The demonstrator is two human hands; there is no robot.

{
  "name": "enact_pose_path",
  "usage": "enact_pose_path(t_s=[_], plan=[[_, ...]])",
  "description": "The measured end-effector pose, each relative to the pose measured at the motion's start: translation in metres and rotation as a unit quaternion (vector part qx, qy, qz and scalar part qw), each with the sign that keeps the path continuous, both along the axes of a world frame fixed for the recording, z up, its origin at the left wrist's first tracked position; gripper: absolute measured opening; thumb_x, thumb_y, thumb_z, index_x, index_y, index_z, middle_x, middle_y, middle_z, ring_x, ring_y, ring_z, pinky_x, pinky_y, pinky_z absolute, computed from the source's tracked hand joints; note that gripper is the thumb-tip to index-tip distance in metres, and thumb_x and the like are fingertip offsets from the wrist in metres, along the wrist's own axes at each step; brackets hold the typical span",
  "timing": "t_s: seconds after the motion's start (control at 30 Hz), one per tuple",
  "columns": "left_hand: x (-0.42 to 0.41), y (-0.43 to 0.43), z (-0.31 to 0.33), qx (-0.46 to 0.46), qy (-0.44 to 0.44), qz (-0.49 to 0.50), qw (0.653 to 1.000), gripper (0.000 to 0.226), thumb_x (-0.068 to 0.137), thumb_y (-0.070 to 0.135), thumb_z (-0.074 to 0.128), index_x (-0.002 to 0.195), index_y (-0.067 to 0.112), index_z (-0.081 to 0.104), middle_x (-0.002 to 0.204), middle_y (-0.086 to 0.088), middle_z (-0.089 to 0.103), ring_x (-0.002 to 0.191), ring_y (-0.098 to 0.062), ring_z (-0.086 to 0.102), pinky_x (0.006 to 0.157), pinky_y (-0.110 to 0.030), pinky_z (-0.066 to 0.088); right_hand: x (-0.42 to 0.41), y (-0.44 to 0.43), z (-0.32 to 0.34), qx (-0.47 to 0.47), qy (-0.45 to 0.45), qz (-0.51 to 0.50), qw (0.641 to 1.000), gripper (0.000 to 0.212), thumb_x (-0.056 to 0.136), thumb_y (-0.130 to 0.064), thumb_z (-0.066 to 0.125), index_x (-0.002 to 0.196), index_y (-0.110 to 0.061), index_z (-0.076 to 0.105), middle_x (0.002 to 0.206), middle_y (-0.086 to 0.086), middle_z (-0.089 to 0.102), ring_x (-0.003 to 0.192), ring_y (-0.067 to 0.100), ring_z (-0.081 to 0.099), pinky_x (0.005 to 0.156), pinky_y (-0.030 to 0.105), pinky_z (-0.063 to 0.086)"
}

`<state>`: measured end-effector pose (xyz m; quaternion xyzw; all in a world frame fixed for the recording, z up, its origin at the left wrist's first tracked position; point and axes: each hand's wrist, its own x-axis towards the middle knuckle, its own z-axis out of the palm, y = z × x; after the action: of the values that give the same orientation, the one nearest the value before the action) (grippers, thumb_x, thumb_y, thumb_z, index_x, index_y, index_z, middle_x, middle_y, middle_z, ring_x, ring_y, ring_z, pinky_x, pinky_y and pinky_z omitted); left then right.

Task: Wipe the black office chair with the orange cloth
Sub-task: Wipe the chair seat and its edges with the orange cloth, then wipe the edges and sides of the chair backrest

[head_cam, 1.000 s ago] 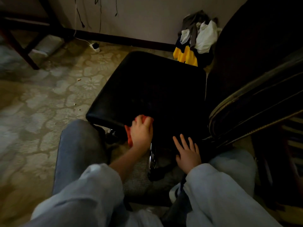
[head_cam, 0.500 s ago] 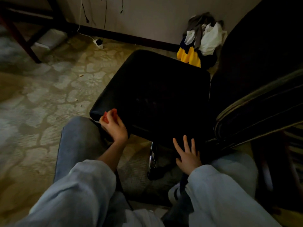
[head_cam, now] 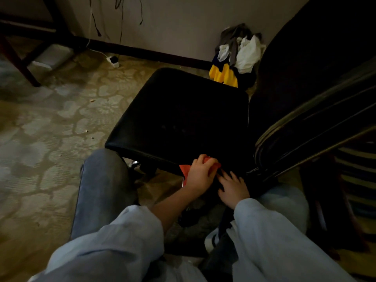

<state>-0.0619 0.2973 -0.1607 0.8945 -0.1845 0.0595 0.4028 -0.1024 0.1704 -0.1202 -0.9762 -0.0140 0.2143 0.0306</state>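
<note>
At the near edge of the black padded office chair (head_cam: 179, 119), your left hand (head_cam: 200, 175) clutches the crumpled orange cloth (head_cam: 184, 169) mid-wipe, right hand (head_cam: 233, 189) spread flat; sweep the top next.

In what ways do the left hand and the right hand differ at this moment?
The left hand grips the cloth; the right hand holds nothing. The left hand is curled; the right hand lies spread and flat. Both are at the near edge of the chair.
</note>
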Motion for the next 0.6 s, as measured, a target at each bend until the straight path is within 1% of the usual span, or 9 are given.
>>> enact_pose_path(t_s=[0.07,0.13,0.2,0.23,0.3,0.37,0.43,0.53,0.6], plan=[[0.006,-0.011,0.019,-0.051,-0.006,-0.013,0.999,0.025,0.090,0.019,0.057,0.114,0.016,0.061,0.116,-0.012,0.052,0.102,-0.029,0.054,0.084,-0.039,0.050,0.003,-0.006,0.017,0.015,-0.072,-0.009,0.997,0.057,0.094,-0.021,0.042,0.148,-0.023,0.024,0.157,-0.006,0.017,0.143,0.020,0.015,0.115,0.038,0.013],[0.012,-0.025,0.049,-0.102,-0.009,-0.007,0.995,0.023,0.090,0.017,0.059,0.113,0.014,0.062,0.111,-0.010,0.053,0.099,-0.022,0.055,0.085,-0.035,0.050,0.005,-0.016,0.038,0.048,-0.149,-0.022,0.987,0.055,0.092,-0.017,0.045,0.146,-0.017,0.031,0.155,-0.003,0.025,0.139,0.022,0.027,0.112,0.036,0.024],[0.016,-0.037,0.084,-0.152,-0.017,-0.009,0.988,0.022,0.091,0.017,0.060,0.112,0.015,0.063,0.111,-0.006,0.052,0.100,-0.015,0.053,0.087,-0.027,0.048,0.007,-0.023,0.063,0.094,-0.195,-0.043,0.975,0.057,0.091,-0.015,0.047,0.146,-0.016,0.031,0.154,-0.002,0.026,0.123,0.029,0.046,0.100,0.036,0.040],[0.019,-0.041,0.100,-0.175,-0.018,-0.009,0.984,0.021,0.091,0.018,0.060,0.112,0.016,0.064,0.111,-0.003,0.051,0.100,-0.011,0.052,0.087,-0.022,0.047,0.006,-0.024,0.074,0.101,-0.211,-0.039,0.971,0.057,0.091,-0.014,0.048,0.146,-0.014,0.032,0.153,0.000,0.029,0.114,0.032,0.053,0.094,0.036,0.044],[0.023,-0.045,0.132,-0.210,-0.018,-0.016,0.977,0.019,0.089,0.019,0.062,0.108,0.017,0.065,0.108,0.004,0.050,0.098,-0.005,0.051,0.085,-0.008,0.040,0.003,-0.026,0.100,0.086,-0.306,0.006,0.948,0.049,0.087,-0.015,0.048,0.136,-0.006,0.047,0.141,0.009,0.047,0.095,0.035,0.062,0.081,0.035,0.050],[0.028,-0.047,0.164,-0.237,-0.026,-0.038,0.970,0.018,0.087,0.018,0.065,0.105,0.017,0.067,0.105,0.003,0.055,0.094,-0.003,0.053,0.082,-0.002,0.037,-0.001,-0.029,0.130,0.071,-0.432,0.035,0.898,0.041,0.082,-0.018,0.044,0.112,-0.001,0.066,0.116,0.014,0.065,0.079,0.032,0.067,0.067,0.032,0.053],[0.030,-0.050,0.195,-0.277,-0.038,-0.064,0.958,0.018,0.085,0.019,0.066,0.103,0.015,0.068,0.103,0.000,0.058,0.092,-0.003,0.055,0.083,-0.005,0.040,-0.003,-0.035,0.156,0.034,-0.543,0.053,0.837,0.035,0.082,-0.017,0.045,0.098,-0.002,0.072,0.106,0.012,0.070,0.086,0.026,0.065,0.073,0.033,0.051],[0.034,-0.066,0.244,-0.311,-0.078,-0.099,0.942,0.022,0.084,0.025,0.062,0.102,0.014,0.068,0.101,0.002,0.060,0.094,-0.004,0.055,0.084,-0.009,0.040,-0.006,-0.051,0.198,-0.050,-0.665,0.044,0.744,0.027,0.082,-0.012,0.050,0.097,-0.009,0.073,0.110,0.010,0.069,0.106,0.025,0.053,0.088,0.039,0.037],[0.037,-0.079,0.276,-0.295,-0.103,-0.130,0.941,0.023,0.085,0.031,0.060,0.103,0.019,0.067,0.103,0.000,0.062,0.096,-0.002,0.053,0.085,-0.012,0.039,-0.006,-0.066,0.220,-0.114,-0.693,0.013,0.712,0.025,0.081,-0.014,0.054,0.100,-0.013,0.069,0.116,0.010,0.066,0.115,0.029,0.044,0.095,0.044,0.030]])
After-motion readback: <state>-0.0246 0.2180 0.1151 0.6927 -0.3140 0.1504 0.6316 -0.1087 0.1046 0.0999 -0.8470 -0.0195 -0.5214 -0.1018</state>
